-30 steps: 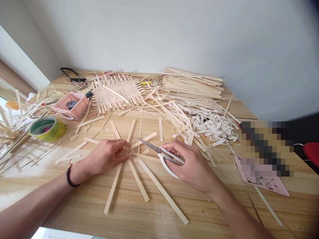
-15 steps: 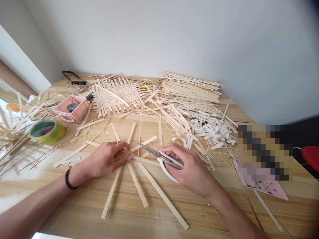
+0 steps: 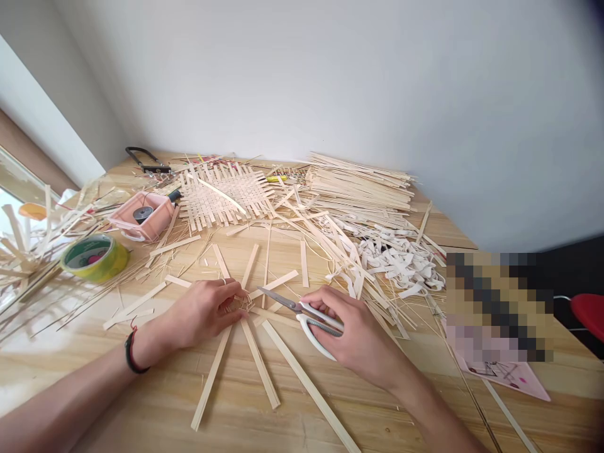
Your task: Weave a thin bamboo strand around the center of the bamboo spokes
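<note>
Flat pale strips (image 3: 261,365) radiate like spokes from a small woven centre (image 3: 243,303) on the table. My left hand (image 3: 205,313) is closed over that centre, thumb and fingers pinching it from the left side. My right hand (image 3: 352,327) grips white-handled scissors (image 3: 317,324), fingers in the loops. The scissor blades are together or nearly so, and their tip points left toward the woven centre, a little apart from my left fingers. One loose strip (image 3: 306,380) lies slantwise below the scissors.
A woven mat (image 3: 226,196) lies behind, beside a stack of thin strips (image 3: 361,185). White curled strips (image 3: 401,258) heap at right. At left are a pink box (image 3: 160,220) with a spool, a tape roll (image 3: 94,258) and scattered strips. A pink sheet (image 3: 514,377) lies far right.
The whole scene sits slightly lower in view, as the head has tilted up a little. Both hands keep nearly the same place and grip relative to the strips.
</note>
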Demonstrator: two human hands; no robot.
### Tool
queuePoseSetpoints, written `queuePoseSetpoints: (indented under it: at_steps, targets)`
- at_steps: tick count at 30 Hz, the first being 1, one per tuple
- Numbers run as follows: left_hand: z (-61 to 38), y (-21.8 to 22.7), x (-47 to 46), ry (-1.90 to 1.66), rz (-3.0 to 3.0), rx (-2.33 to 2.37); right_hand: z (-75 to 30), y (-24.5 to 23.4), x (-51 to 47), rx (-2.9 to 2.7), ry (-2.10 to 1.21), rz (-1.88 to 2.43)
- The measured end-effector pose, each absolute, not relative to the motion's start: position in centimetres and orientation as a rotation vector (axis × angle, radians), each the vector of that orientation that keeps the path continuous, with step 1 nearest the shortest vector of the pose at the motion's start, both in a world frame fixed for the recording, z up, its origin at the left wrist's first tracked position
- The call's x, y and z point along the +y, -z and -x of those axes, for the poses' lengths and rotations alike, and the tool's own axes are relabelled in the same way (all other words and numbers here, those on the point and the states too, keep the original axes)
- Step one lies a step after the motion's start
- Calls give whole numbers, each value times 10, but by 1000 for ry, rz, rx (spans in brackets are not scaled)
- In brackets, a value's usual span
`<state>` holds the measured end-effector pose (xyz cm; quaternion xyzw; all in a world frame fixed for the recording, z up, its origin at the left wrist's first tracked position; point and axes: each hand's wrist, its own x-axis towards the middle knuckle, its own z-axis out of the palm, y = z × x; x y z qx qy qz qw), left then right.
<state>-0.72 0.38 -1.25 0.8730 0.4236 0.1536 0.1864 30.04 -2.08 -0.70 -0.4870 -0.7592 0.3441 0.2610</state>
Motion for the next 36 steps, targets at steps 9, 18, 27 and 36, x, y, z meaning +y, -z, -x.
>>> queuePoseSetpoints:
  at_steps: [9,18,27,36]
  targets:
    - [2,8,6,-356,-2252,1265,-302,9,-21,-2091,-980,1314]
    - [2,5,4,-393,-2209,1224,-302,7,-22,-2141,-894,1283]
    - [-2,9,1,-508,-2207,1247,-295,6,-26,-2225,-851,1251]
    - [-2,18,2,-629,-2283,1157,-292,6,-27,-2265,-799,1232]
